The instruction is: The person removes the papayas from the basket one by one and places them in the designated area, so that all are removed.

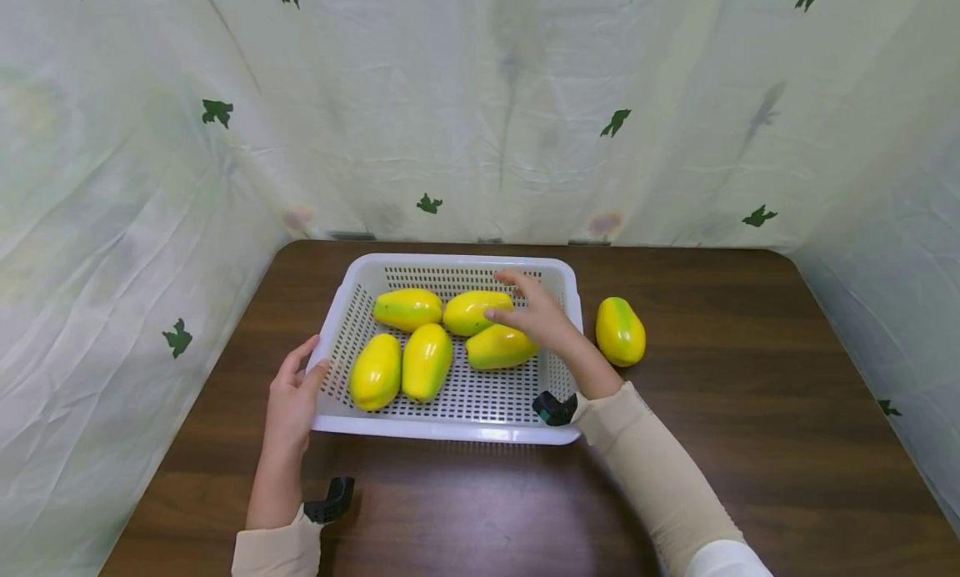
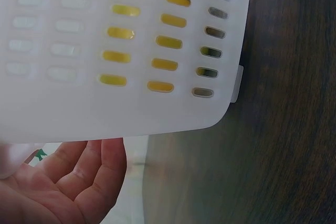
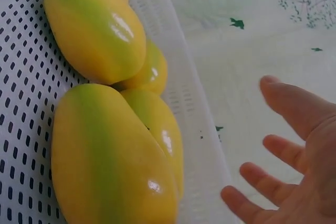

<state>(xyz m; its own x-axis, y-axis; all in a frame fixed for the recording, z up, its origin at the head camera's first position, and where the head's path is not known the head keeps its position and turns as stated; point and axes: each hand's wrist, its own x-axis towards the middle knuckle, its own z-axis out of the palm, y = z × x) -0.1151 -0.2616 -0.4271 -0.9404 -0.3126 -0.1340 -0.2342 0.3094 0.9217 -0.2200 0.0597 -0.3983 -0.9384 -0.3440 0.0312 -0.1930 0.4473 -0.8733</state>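
Observation:
A white perforated plastic basket [image 1: 480,433] stands on the table with several glossy yellow-green mangoes [image 1: 427,363] lying in it. At its left side, my left hand [image 1: 295,399] holds the rim between thumb and fingers; the left wrist view shows the curled fingers [image 2: 86,174] against the basket's rim. My right hand [image 1: 536,313] hovers over the right part of the basket, fingers spread, close to two mangoes and holding nothing. In the right wrist view, the hand [image 3: 304,166] is apart from the nearest mango [image 3: 107,161]. One more mango [image 1: 620,332] lies on the table just right of the basket.
The dark brown wooden table [image 1: 750,444] extends on both sides and in front of the basket. A pale cloth [image 1: 480,102] with green leaf prints hangs behind it and along the sides. Black camera mounts [image 1: 330,500] sit at both wrists.

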